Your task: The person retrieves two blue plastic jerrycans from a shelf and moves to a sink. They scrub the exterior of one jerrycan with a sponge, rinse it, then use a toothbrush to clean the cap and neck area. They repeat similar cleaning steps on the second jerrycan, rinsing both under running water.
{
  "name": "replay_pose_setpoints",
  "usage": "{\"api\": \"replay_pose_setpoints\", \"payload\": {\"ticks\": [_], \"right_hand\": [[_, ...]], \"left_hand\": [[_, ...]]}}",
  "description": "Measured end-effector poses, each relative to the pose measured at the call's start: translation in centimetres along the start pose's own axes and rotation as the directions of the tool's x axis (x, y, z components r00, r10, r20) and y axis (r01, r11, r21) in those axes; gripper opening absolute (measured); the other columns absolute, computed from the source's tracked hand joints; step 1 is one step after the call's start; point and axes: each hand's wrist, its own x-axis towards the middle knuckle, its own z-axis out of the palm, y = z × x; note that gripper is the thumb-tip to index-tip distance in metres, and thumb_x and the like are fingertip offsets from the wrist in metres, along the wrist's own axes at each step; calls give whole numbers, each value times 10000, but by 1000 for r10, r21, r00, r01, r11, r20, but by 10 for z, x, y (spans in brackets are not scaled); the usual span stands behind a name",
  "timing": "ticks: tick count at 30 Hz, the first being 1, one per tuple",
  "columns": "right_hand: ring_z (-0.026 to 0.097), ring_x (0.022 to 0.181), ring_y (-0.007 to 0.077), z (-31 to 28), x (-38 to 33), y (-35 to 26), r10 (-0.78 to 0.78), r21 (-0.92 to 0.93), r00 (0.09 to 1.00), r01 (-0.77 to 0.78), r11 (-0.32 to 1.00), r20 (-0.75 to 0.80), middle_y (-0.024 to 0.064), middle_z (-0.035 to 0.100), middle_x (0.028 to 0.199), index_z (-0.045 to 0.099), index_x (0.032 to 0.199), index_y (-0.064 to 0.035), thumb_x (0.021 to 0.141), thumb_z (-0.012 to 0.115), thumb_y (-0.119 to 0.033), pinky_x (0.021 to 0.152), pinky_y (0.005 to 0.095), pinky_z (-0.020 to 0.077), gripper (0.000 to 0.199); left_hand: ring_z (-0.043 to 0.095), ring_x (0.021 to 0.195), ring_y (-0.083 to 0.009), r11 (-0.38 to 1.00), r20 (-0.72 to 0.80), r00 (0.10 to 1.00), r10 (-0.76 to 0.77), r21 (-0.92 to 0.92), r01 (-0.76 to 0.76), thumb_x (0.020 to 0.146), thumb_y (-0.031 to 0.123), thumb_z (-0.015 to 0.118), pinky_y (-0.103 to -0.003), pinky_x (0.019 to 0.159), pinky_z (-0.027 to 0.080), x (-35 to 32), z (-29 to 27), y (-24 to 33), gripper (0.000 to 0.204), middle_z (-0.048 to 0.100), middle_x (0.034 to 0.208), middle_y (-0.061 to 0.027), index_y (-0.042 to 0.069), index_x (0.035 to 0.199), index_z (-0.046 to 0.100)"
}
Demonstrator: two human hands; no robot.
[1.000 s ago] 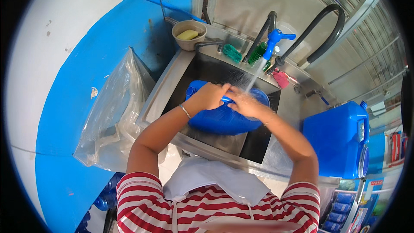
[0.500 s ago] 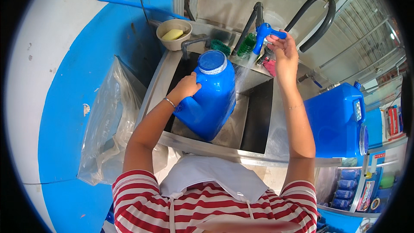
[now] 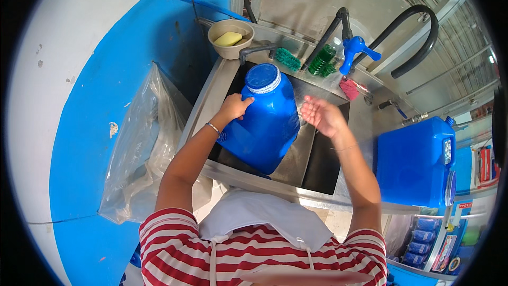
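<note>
While the left hand (image 3: 235,107) grips a blue jug (image 3: 271,127) by its left side, just below the white-rimmed blue cap (image 3: 261,76), the right hand (image 3: 324,116) is free of any hold — its fingers apart and slightly curled, just beside the jug's right side. Whether the left fingers pass through a handle cannot be told. The jug is in the basin (image 3: 301,159) of a steel sink (image 3: 246,179), set toward the basin's left edge; its cap points to the far edge and its lower end comes near the front edge.

At the sink's far left corner sits a beige bowl (image 3: 231,53) with a yellow sponge (image 3: 227,39) in it. Along the far edge, going right, are a green brush (image 3: 288,59), a bottle of green liquid (image 3: 323,59) and a pink cloth (image 3: 349,89), with a blue tap (image 3: 357,50) above. A second blue jug (image 3: 410,164) stands at the sink's right end, while a clear plastic bag (image 3: 135,159) hangs beyond the left edge — well apart from both hands.
</note>
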Motion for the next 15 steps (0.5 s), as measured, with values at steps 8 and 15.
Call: {"api": "replay_pose_setpoints", "payload": {"ticks": [8, 15], "right_hand": [[647, 1055, 308, 15, 44, 16, 30, -23, 996, -28, 999, 82, 176, 640, 1119, 529, 1249, 7, 990, 504, -243, 925, 416, 533, 361], [636, 1081, 315, 1, 44, 32, -1, 6, 1000, 1, 1000, 21, 171, 640, 1125, 487, 1306, 10, 936, 558, -112, 967, 440, 510, 396]], "left_hand": [[626, 981, -427, 915, 88, 930, 356, 167, -366, 942, 371, 549, -447, 894, 490, 20, 38, 13, 497, 605, 1127, -307, -103, 1093, 562], [667, 857, -406, 732, 167, 951, 260, 608, -307, 869, 305, 540, -487, 809, 523, 32, -27, 35, 393, 681, 883, -256, -54, 845, 698]]}}
